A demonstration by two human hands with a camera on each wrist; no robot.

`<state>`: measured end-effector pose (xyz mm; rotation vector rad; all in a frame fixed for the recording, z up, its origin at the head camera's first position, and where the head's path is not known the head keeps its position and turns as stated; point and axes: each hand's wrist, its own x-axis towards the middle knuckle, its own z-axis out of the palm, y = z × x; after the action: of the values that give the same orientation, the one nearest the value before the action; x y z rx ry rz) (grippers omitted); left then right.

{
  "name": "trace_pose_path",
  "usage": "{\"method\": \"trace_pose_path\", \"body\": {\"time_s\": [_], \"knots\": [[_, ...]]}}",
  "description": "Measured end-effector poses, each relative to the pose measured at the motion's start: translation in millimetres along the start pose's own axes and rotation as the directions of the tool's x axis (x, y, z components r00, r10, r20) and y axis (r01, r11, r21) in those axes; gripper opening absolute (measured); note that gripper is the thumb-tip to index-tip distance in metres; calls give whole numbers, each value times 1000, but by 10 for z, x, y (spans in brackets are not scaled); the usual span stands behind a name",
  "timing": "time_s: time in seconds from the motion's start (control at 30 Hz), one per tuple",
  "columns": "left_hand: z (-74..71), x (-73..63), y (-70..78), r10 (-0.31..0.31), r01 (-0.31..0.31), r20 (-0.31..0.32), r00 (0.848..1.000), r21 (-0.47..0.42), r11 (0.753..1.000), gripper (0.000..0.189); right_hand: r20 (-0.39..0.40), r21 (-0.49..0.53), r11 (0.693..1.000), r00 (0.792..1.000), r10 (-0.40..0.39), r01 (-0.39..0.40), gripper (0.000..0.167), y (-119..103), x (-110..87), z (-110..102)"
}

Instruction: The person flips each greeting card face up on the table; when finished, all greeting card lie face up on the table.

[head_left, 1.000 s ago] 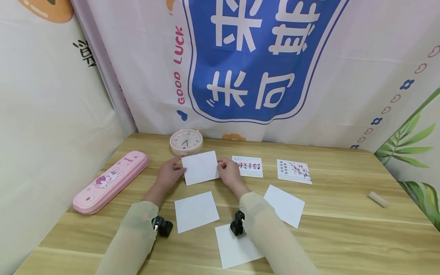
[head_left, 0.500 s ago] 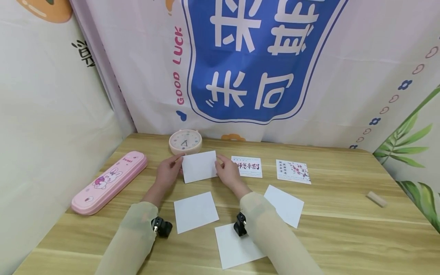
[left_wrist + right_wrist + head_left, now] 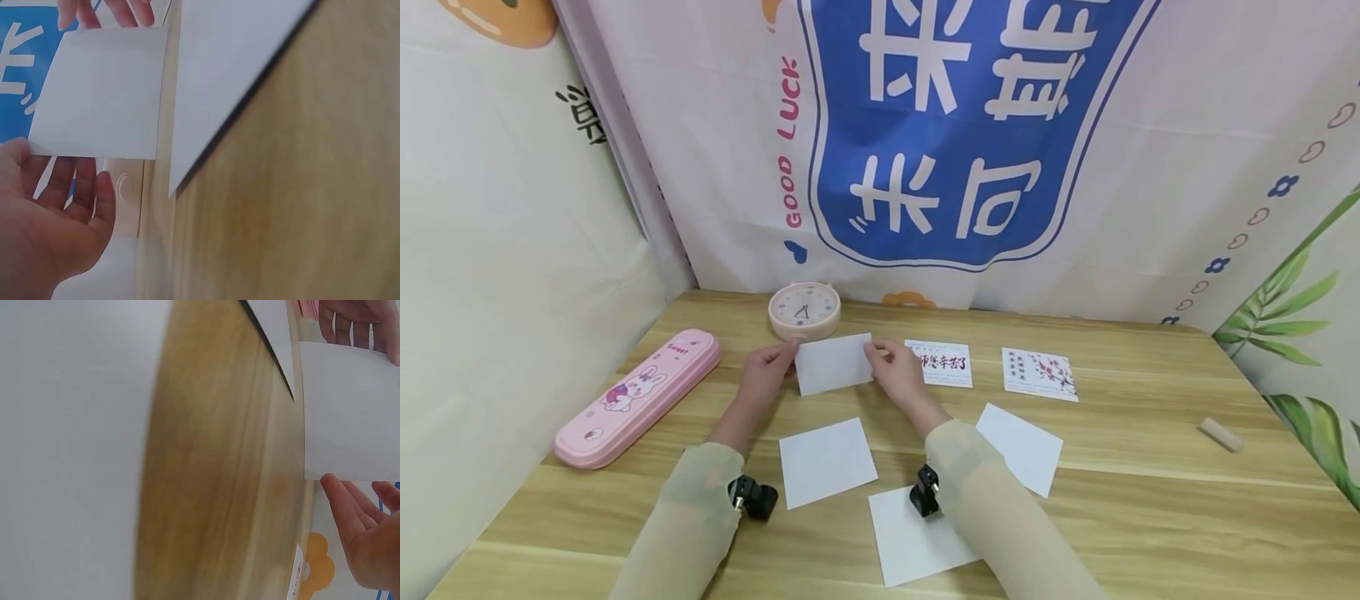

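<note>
A blank white card (image 3: 833, 367) is held between both hands, raised off the table and tilted so that its plain side faces me. My left hand (image 3: 763, 375) pinches its left edge near the top corner; in the left wrist view the thumb (image 3: 17, 149) lies at the card's corner, with the other fingers behind. On the opposite edge, my right hand (image 3: 898, 375) grips the card between thumb and fingers. The card's far side is hidden. Below it lies another white card (image 3: 827, 462). The right sleeve partly covers two more white cards, one nearer (image 3: 898, 542) and one to the right (image 3: 1028, 450).
Two printed cards, one with red writing (image 3: 951, 365) and one with blossoms (image 3: 1041, 375), lie right of the hands. Behind the left hand stands a round pink clock (image 3: 805, 310). A pink pencil case (image 3: 640, 400) is at left, a small beige block (image 3: 1221, 434) far right.
The held card has tipped and looks shorter from top to bottom, its lower edge slightly higher. Both hands have shifted their fingers a little along its edges. Everything on the table stays put.
</note>
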<state>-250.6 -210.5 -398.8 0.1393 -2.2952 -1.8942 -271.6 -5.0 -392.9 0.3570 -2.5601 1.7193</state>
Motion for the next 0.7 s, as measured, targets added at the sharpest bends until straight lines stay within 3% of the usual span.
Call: {"method": "trace_pose_path", "body": {"time_s": [0.07,0.13,0.3,0.5,0.7], "knots": [[-14,-24,18,-23,24,58,998,-15,1000,44,-12,25,999,999,31,-31,38,-7,-2,-4],[-46,-49,31,-63,67,155,986,-20,998,50,-22,32,998,998,53,-53,43,-12,-7,-9],[-155,-79,59,-183,186,348,919,26,982,66,-35,37,995,995,93,-92,53,-17,-31,-36],[-231,-110,99,-253,197,394,884,176,964,73,36,52,988,989,143,-145,54,18,-60,-82],[-253,-167,125,-268,191,389,882,224,956,70,123,53,984,979,166,-173,51,28,-119,-124]]}}
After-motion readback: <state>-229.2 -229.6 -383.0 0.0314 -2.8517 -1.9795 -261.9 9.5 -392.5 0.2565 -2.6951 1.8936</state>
